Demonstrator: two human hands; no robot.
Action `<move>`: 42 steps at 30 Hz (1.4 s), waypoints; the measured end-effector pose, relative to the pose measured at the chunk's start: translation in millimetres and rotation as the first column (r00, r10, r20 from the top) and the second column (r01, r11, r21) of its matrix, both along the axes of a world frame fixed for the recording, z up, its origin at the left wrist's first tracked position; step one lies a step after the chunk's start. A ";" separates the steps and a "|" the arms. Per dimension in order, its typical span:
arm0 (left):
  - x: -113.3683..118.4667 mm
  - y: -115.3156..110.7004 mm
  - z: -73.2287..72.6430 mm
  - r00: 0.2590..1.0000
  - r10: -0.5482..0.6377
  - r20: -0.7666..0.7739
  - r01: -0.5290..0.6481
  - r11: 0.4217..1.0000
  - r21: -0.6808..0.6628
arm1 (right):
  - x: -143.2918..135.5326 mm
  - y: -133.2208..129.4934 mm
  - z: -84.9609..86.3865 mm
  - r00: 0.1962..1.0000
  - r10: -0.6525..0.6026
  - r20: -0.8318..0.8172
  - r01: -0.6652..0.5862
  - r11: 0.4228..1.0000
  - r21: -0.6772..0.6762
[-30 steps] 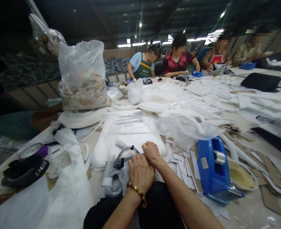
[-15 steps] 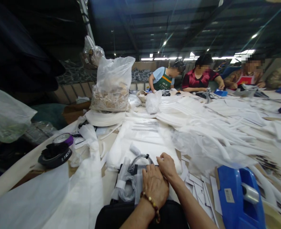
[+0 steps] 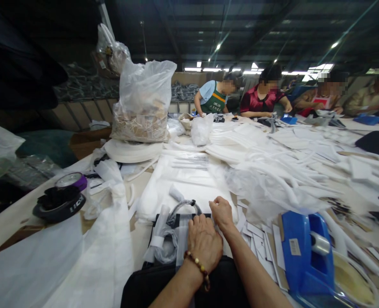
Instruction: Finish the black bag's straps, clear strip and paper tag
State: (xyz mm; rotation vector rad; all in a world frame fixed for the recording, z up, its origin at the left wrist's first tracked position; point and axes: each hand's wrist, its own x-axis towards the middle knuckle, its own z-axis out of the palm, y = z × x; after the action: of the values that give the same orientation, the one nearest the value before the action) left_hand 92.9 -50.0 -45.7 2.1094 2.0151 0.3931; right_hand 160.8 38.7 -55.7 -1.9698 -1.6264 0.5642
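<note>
A black bag point(image 3: 163, 284) lies at the bottom centre, with a plastic-wrapped grey handle point(image 3: 166, 239) and clear wrapping on its upper part. My left hand point(image 3: 205, 239), with a beaded bracelet on its wrist, presses on the bag's top beside the wrapped part. Its fingers are curled, and what lies under them is hidden. My right hand point(image 3: 222, 212) is closed at the bag's upper right edge, just right of my left hand; what it grips is too small to make out. Beyond both hands lies a stack of white plastic sheets point(image 3: 189, 184).
A blue tape dispenser point(image 3: 305, 252) stands at the right, near white paper strips point(image 3: 256, 239). At left are a black roll point(image 3: 59, 203) and a purple-rimmed tape roll point(image 3: 71, 181). A full clear bag point(image 3: 144, 102) stands behind. Several people work across the table.
The view has shifted, so most things appear lower-left or higher than before. My right hand sits slightly farther from my left hand, still closed.
</note>
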 end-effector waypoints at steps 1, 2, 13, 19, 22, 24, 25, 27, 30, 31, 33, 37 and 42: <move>-0.7 -1.2 0.8 1.000 -0.003 0.006 0.003 1.000 0.004 | 1.2 -1.5 1.6 1.000 0.000 -0.002 0.000 1.000 0.017; -1.3 -2.2 1.8 1.000 -0.007 0.012 0.006 1.000 0.009 | 2.6 -3.1 2.8 1.000 0.000 -0.005 0.000 0.999 0.033; -29.6 -7.0 21.3 0.984 -0.103 0.144 0.101 0.995 0.018 | 18.6 -9.3 10.0 0.988 0.065 -0.140 -0.070 0.997 -0.031; -126.9 -35.8 10.3 0.990 -0.021 0.143 -0.039 0.915 0.403 | 62.5 -77.5 23.3 0.970 0.013 -0.244 -0.004 0.999 0.039; -157.8 -56.2 -3.1 0.953 0.101 0.286 -0.183 0.943 0.277 | 77.4 -123.7 9.2 0.963 0.026 -0.267 -0.014 0.999 0.046; -162.8 -67.4 -7.7 0.886 0.193 0.422 -0.225 0.974 0.027 | 80.1 -145.7 -4.6 0.951 0.070 -0.301 -0.067 0.998 0.020; -161.9 -71.4 -8.7 0.851 0.232 0.471 -0.220 0.972 -0.081 | 79.4 -152.8 -11.0 0.943 0.095 -0.319 -0.093 0.995 0.021; -157.7 -76.4 -9.6 0.809 0.268 0.523 -0.197 0.962 -0.189 | 75.9 -159.8 -21.1 0.928 0.149 -0.343 -0.139 0.989 0.052; -154.2 -78.8 -11.3 0.797 0.261 0.544 -0.184 0.964 -0.193 | 71.1 -159.4 -28.4 0.907 0.242 -0.344 -0.221 0.970 0.100; -154.7 -78.7 -11.6 0.797 0.257 0.546 -0.177 0.965 -0.195 | 70.8 -158.3 -29.1 0.905 0.261 -0.335 -0.239 0.965 0.105; -157.1 -77.0 -10.0 0.805 0.242 0.542 -0.167 0.969 -0.185 | 72.1 -155.5 -28.8 0.912 0.271 -0.308 -0.253 0.962 0.100; -157.1 -60.0 6.9 0.862 0.251 0.441 -0.212 0.968 -0.137 | 72.1 -144.9 -21.7 0.939 0.282 -0.197 -0.257 0.956 0.144; -139.6 -22.3 27.8 0.957 0.266 0.118 -0.247 0.956 -0.155 | 47.5 -120.5 -4.5 0.947 0.321 0.032 -0.299 0.837 0.458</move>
State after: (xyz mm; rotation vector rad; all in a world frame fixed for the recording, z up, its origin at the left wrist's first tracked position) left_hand -46.7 -72.3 -17.9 1.6952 2.1721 0.4128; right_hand 208.3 -81.8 -60.2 -1.3499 -1.8615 0.2966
